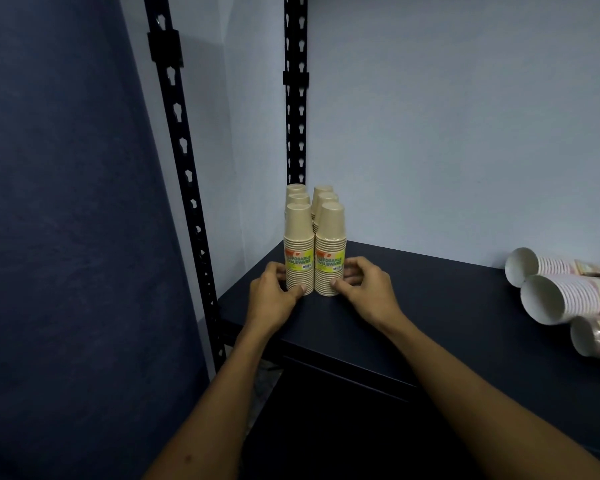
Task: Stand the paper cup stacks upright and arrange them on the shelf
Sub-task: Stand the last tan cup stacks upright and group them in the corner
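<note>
Cup stacks (pixel 314 244) upright in shelf (pixel 430 306) corner, front 2 gripped by left hand (pixel 274 292) and right hand (pixel 361 289).

— Was there room on the shelf (pixel 430 306)?
— Its middle lay bare between the upright tan stacks (pixel 314 251) in the left back corner and the toppled white stacks (pixel 565 296) at the right.
— And the corner itself?
— Hemmed in by black posts (pixel 295 98) and wall (pixel 447 133).
</note>
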Demonstrator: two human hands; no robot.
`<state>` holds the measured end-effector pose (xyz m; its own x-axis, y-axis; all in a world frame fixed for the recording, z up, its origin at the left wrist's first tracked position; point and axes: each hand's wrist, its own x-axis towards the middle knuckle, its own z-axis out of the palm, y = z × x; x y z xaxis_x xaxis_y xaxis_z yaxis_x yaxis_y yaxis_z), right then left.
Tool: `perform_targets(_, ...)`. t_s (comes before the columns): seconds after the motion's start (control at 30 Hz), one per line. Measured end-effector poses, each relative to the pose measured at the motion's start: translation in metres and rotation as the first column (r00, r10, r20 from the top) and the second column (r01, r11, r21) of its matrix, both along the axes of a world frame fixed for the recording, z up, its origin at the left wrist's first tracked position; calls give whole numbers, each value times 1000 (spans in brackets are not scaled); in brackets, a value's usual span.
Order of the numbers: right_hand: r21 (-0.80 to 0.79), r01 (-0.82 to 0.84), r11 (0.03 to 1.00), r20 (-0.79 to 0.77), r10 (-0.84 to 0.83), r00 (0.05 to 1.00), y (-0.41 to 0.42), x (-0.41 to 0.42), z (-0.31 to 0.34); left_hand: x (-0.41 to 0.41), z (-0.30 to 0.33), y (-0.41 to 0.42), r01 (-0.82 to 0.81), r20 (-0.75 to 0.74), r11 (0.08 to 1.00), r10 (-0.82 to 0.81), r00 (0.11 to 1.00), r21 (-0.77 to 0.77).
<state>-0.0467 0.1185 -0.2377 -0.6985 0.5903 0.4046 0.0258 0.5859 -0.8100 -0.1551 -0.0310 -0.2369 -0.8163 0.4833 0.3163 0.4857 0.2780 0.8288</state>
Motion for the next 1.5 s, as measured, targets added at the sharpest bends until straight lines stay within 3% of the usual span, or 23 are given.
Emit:
perform_targets(0.83,7,9,1000,12,-9,1000,-5,4,4,-1,-4,2,-34,-27,999,34,999,1)
perform_targets(1.03,55,43,998,60,-46,997,-3,6,4,-1,-5,2,-42,-38,999,42,998,-17)
perform_targets(1.3,267,72,961,253,-142,957,-5,35,1,25,-1,-11,-257,-18,966,258,966,30)
perform_targets(1.5,355,24,935,335,-151,930,-11,80,4,60,2,-7,-55,-134,990,38,990,-129)
